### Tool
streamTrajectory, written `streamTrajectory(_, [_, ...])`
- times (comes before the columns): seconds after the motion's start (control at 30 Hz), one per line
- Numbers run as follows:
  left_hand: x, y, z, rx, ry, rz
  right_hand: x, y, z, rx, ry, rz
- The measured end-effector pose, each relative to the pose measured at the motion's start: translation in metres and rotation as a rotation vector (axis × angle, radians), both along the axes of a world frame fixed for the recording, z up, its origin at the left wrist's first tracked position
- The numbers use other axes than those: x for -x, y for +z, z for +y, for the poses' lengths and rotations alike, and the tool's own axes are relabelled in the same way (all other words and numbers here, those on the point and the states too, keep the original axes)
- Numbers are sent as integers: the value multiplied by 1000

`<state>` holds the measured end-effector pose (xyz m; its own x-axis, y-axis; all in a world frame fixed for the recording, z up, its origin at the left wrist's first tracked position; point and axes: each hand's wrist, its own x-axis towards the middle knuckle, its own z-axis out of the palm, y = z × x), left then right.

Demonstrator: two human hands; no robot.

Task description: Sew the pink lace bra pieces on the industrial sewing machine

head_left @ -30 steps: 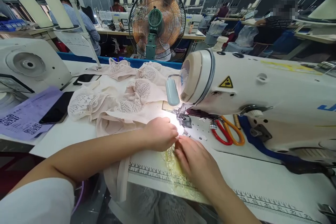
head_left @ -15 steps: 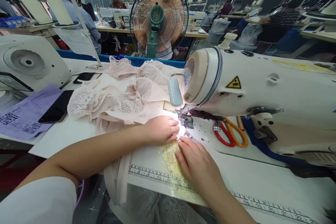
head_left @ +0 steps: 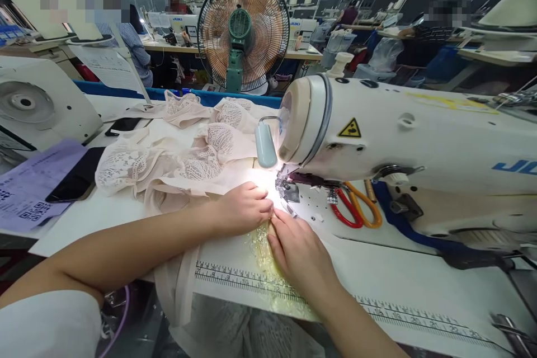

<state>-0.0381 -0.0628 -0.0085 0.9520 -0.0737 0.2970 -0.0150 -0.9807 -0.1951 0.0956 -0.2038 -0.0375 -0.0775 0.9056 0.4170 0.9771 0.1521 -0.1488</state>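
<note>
My left hand is closed, its fingers curled just in front of the lit presser foot of a sewing machine. My right hand meets it there, with fingertips pinched together against the left fingers. Whatever lies between the fingertips is too hidden to make out. Under and beside the right hand is a crinkled clear packet with yellowish contents, lying across the printed ruler. Pale pink lace bras are heaped beyond my left arm, and some pale fabric hangs over the table's front edge.
Scissors with red and orange handles lie under the machine arm. A dark phone rests on a purple printed sheet at left. A large fan stands behind the table. Other people sit at machines farther back.
The view has turned slightly right, so everything sits farther left. My hands have drawn closer together, and their fingertips now touch in front of the presser foot.
</note>
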Motion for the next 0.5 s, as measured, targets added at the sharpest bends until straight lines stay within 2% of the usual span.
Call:
streamTrajectory(0.2, [4,-4,2,97,27,8,-2,-3,-2,-51,8,6])
streamTrajectory(0.5, [6,-4,8,60,-5,0,-3,-3,-5,-47,19,29])
